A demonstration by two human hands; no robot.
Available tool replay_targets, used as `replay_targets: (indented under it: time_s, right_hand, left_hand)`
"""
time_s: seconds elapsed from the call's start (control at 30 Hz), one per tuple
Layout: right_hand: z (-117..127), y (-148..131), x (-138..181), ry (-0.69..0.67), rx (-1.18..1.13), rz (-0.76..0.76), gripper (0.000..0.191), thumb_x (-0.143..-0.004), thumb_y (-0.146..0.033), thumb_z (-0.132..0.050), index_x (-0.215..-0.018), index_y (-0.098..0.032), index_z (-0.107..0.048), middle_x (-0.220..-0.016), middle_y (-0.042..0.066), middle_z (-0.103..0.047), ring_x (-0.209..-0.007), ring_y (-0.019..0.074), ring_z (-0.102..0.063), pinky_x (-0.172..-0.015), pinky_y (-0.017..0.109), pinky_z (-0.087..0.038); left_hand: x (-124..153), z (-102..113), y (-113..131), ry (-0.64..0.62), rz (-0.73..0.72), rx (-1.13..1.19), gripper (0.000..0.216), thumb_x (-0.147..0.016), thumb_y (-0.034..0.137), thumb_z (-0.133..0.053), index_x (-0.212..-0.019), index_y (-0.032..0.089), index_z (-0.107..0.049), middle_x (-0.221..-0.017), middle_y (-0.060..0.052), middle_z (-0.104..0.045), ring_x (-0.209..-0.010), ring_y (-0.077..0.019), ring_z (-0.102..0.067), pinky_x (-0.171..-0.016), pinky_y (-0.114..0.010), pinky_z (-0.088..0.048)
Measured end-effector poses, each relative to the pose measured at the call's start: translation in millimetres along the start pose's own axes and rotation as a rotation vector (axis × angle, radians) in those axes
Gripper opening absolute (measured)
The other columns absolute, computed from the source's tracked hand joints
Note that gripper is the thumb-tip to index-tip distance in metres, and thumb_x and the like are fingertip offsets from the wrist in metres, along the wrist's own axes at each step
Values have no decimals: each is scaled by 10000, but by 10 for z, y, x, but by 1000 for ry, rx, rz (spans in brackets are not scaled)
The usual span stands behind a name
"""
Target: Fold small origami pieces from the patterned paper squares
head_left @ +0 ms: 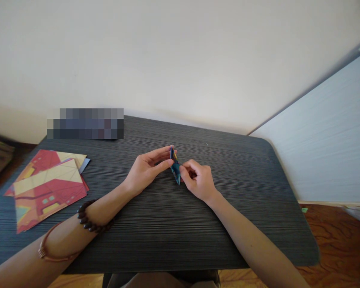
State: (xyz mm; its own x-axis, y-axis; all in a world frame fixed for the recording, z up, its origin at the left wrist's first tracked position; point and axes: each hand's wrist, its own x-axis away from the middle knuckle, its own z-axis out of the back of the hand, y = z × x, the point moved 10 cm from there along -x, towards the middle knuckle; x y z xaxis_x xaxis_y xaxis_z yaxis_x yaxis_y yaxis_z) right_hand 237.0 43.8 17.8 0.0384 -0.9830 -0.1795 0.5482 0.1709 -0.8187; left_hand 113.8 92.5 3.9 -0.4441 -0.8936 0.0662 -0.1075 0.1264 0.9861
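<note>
A small folded piece of blue patterned paper [175, 167] stands on edge near the middle of the dark ribbed table [234, 208]. My left hand [147, 168] pinches its upper part between thumb and fingers. My right hand [198, 180] grips its lower part with curled fingers. Both hands rest on the tabletop, close together. A dark bead bracelet [91, 222] and a thin copper bangle [49, 250] sit on my left forearm.
A loose stack of red, orange and cream patterned paper sheets [46, 186] lies at the table's left. A blurred dark object [85, 124] sits at the back left edge. A pale wall stands behind, a white panel [327, 148] to the right, wooden floor below.
</note>
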Motion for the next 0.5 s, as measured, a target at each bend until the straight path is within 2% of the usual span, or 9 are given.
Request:
replay_targets:
  time_s: [0.1, 0.27, 0.37, 0.5]
  right_hand:
    - [70, -30, 9, 71, 265, 16, 147, -852, -283, -491, -755, -196, -556, -634, -9, -642, -517, 93, -567, -539, 206, -408]
    - [27, -53, -13, 4, 519, 3, 165, -834, -298, -504, -718, -197, -564, -600, -14, -633, -525, 118, -578, -522, 224, -340]
    - [-9, -38, -16, -27, 535, -6, 237, -845, -303, -495, -642, -193, -548, -548, -18, -599, -487, 108, -546, -508, 222, -314]
    - [-49, -39, 0, -24, 467, 11, 235, -866, -270, -474, -666, -192, -570, -562, -17, -599, -489, 94, -538, -523, 206, -333]
  left_hand:
    - [12, 1, 31, -8, -38, -98, 456, -767, 277, -687, -1205, 185, -595, -1189, -67, -645, -1130, -232, -579, -1034, -418, -428]
    - [70, -72, 45, -58, -50, -217, 481, -776, 281, -661, -1242, 198, -571, -1205, -60, -634, -1100, -235, -598, -968, -379, -492]
    - [109, -140, 93, -97, -101, -329, 475, -805, 245, -606, -1272, 192, -538, -1216, -64, -627, -1070, -223, -615, -974, -367, -482]
    - [132, -153, 194, -53, -216, -603, 483, -794, 184, -555, -1273, 215, -506, -1240, -51, -606, -990, -207, -633, -923, -344, -483]
